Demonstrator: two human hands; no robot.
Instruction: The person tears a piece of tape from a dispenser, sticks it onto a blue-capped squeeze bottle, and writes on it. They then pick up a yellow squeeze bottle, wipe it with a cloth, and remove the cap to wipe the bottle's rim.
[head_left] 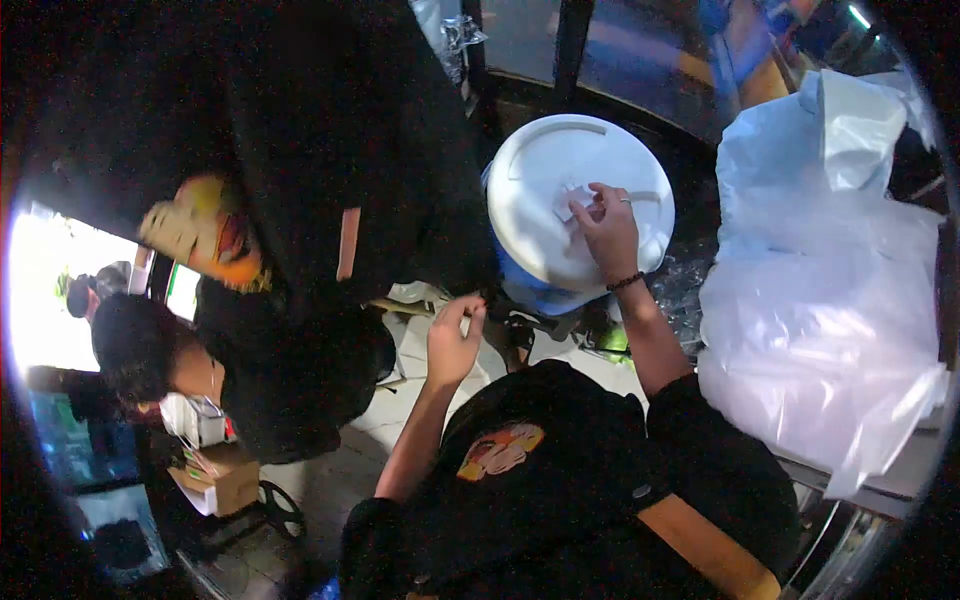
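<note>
A round white lid (530, 220) tops a blue container (530, 285) ahead of me. Over the lid is my right hand (610, 230), fingers curled, a ring on one finger and a dark beaded bracelet at the wrist. A small crumpled pale piece (572, 202) is at its fingertips, on or just over the lid; whether the fingers grip it is unclear. My left hand (455, 340) is raised left of the container, thumb and fingertips brought together near a dark garment. Anything between those fingertips is too small to make out.
Large whitish plastic bags (820, 290) are piled at the right. Close on the left stands a person in a black shirt (330, 120). Another person with dark hair (140, 345) is farther left, near a cardboard box (228, 478). Tiled floor (395, 410) shows between.
</note>
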